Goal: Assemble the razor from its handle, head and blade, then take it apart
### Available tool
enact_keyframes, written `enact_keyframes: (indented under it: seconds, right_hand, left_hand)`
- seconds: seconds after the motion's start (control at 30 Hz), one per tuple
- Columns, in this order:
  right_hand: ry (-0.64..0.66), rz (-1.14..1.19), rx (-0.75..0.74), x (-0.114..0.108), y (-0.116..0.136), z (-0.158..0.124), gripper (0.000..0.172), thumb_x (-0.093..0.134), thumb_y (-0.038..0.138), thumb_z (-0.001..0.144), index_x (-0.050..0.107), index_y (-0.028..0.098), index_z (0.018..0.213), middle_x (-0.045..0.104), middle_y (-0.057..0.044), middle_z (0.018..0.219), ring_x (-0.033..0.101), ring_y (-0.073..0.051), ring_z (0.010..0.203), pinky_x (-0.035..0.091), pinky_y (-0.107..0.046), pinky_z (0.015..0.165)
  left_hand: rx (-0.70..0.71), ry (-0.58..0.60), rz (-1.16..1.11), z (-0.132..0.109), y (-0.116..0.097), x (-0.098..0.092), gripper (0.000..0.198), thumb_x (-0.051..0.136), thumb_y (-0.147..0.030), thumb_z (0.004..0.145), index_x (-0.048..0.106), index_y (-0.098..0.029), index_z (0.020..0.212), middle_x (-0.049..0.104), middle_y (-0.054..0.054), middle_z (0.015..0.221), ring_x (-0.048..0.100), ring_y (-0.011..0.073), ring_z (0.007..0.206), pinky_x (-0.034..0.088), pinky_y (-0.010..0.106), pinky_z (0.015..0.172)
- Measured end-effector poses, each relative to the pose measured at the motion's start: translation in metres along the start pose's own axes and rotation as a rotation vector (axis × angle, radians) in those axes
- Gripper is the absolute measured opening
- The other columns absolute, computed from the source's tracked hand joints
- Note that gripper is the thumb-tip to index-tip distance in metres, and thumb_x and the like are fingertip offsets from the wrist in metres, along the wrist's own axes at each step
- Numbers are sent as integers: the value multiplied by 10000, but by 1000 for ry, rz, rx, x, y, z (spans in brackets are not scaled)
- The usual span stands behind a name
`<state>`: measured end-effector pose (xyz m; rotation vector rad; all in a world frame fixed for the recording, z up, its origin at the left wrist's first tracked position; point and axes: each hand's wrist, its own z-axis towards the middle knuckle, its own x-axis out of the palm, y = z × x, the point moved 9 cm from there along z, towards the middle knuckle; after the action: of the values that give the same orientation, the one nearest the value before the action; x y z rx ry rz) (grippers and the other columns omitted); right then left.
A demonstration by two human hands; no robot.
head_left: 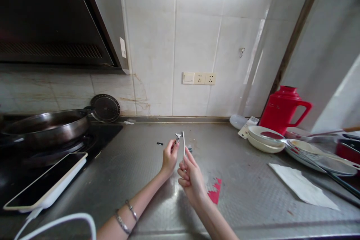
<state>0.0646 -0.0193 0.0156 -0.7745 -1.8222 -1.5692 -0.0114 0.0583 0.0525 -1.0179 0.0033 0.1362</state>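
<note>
Near the middle of the metal counter, my left hand is closed on a small silver tool with a T-shaped head. Its exact kind is too small to make out. My right hand pinches a slim white stick, held upright with a dark tip at its top. The tip is close beside the silver head; I cannot tell whether they touch. A small black piece lies left of my hands. Another small dark piece is partly hidden behind my right fingers.
On the left, a pan sits on the black stove, with a phone on a white block and a white cable in front. To the right are a red thermos, stacked bowls and a paper napkin. A red patch marks the counter.
</note>
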Motion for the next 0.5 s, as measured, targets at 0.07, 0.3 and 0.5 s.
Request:
enact_keyframes:
  seconds: [0.07,0.3,0.5]
  right_hand:
    - [17,1,30,3,-9,-4,692,675,358,683,377,322,1307,367,96,555,192,-10,374,61,-138,367]
    - [-10,22,-40,5,-1,-6,686,663,359,704,361,325,1319,377,96,562,195,-4,377,64,-133,371]
    - [15,8,16,7,-14,-12,668,646,379,722,361,321,1323,380,90,571,207,-3,383,70,-132,373]
  left_hand:
    - [-3,-9,-16,1,1,-1,269,467,-436,826,535,-176,821,476,-28,649,429,106,597,340,197,563]
    - [-5,-6,-66,0,1,1,290,505,-451,799,548,-164,804,497,-21,651,436,103,592,344,193,560]
    - [-34,-35,-112,4,5,-3,261,516,-415,795,559,-167,862,496,-23,640,437,102,572,340,190,544]
